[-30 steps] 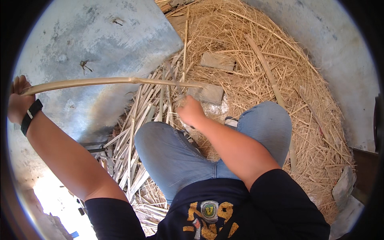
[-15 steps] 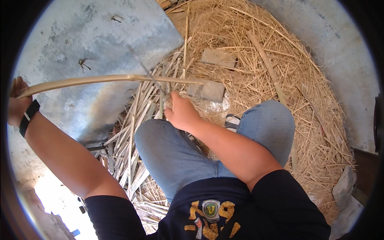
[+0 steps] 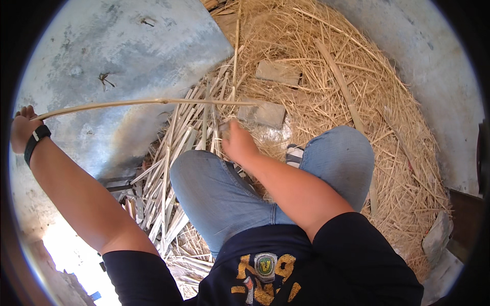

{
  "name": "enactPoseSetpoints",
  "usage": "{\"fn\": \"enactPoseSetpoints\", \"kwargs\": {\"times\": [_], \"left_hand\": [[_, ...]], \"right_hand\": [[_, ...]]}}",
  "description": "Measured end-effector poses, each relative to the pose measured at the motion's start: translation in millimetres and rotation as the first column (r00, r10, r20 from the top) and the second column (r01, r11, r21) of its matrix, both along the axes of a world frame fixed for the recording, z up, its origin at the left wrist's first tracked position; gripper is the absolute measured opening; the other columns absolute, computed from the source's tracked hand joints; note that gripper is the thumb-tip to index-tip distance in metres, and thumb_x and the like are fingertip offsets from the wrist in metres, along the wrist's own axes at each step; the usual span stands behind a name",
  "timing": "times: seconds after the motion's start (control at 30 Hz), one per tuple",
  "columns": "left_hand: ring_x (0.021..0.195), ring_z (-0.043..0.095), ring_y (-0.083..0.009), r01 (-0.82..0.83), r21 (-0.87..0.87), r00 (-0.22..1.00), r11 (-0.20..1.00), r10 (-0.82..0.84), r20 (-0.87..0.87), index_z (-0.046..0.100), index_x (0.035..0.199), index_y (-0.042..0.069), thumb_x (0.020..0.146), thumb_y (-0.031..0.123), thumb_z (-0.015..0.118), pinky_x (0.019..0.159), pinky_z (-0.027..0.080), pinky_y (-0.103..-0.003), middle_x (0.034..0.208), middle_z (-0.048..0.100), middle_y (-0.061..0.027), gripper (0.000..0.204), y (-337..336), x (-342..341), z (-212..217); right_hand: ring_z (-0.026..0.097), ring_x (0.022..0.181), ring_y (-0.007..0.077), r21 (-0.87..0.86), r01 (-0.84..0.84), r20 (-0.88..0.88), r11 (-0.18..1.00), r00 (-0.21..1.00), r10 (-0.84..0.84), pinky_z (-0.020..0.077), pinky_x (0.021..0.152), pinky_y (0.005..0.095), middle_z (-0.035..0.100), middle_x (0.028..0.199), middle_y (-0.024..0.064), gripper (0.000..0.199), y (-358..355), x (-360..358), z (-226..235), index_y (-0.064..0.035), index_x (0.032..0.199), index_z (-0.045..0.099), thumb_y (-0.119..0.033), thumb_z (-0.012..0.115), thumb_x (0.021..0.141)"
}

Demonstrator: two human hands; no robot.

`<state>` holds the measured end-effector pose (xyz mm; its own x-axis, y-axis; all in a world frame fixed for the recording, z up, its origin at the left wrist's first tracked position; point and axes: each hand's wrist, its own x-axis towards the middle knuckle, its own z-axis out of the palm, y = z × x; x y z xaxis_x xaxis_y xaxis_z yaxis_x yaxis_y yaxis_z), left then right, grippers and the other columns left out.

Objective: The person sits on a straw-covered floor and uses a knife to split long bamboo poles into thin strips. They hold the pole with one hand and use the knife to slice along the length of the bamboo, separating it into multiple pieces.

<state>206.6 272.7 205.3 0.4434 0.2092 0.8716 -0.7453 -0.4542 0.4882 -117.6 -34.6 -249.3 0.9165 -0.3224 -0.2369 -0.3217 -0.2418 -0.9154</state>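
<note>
A long, curved bamboo strip (image 3: 153,101) runs from the far left to a flat block (image 3: 268,113) on the straw, its tip lying over the block. My left hand (image 3: 24,128), with a dark band at the wrist, holds the strip's outer end, the fingers partly raised. Just below the strip's other end, close to the block, my right hand (image 3: 240,143) is closed in a fist, blurred by motion. The thin knife blade that showed at this fist a moment earlier cannot be made out now.
Split strips (image 3: 176,153) lie heaped left of my knees. Straw and shavings (image 3: 408,153) cover the floor, with a second block (image 3: 278,73) and a bamboo piece (image 3: 339,84) on them. A grey-blue slab (image 3: 132,51) fills the upper left; a pale wall (image 3: 434,46) curves along the right.
My right fist has shifted slightly right, and the blade has dropped out of sight. The strip looks narrower, as if turned, and my left hand's fingers have loosened.
</note>
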Motion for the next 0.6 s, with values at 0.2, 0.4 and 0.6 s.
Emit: {"fn": "enactPoseSetpoints", "kwargs": {"times": [0.2, 0.4, 0.6], "left_hand": [[0.086, 0.07, -0.0305, 0.034, -0.312, 0.997, 0.95, -0.056, -0.061, 0.051, 0.106, -0.011, 0.09, -0.008, 0.032, 0.07, 0.058, -0.036, 0.097, 0.067, -0.0216, 0.025, -34, -26, -7], [0.07, 0.062, -0.027, 0.087, 0.014, 0.996, 0.996, -0.087, -0.015, 0.047, 0.101, -0.006, 0.091, -0.005, 0.034, 0.063, 0.052, -0.035, 0.085, 0.061, -0.0149, 0.017, 36, 9, 5], [0.054, 0.035, -0.0189, 0.589, -0.385, 0.773, 0.711, -0.634, 0.012, 0.037, 0.08, 0.005, 0.09, 0.006, 0.035, 0.053, 0.035, -0.033, 0.064, 0.033, -0.006, 0.01, -30, -50, -2]], "right_hand": [[0.069, 0.091, 0.0406, 0.053, 0.124, -0.07, 0.991, 0.99, -0.121, 0.0556, 0.08, 0.0475, 0.068, 0.1, 0.0283, 0.041, -13, 4, 4, 0.0073, 0.119, 0.05, -0.011, 0.063, 0.086], [0.068, 0.098, 0.0403, 0.051, -0.126, -0.049, 0.991, 0.991, 0.128, 0.0553, 0.084, 0.0447, 0.067, 0.106, 0.0301, 0.05, -6, 7, 20, 0.009, 0.126, 0.047, -0.012, 0.063, 0.085], [0.067, 0.084, 0.0334, 0.137, -0.021, -0.067, 0.99, 0.997, 0.031, 0.0556, 0.075, 0.043, 0.066, 0.096, 0.0231, 0.042, -21, 9, 36, 0.0057, 0.121, 0.052, -0.014, 0.064, 0.085]]}}
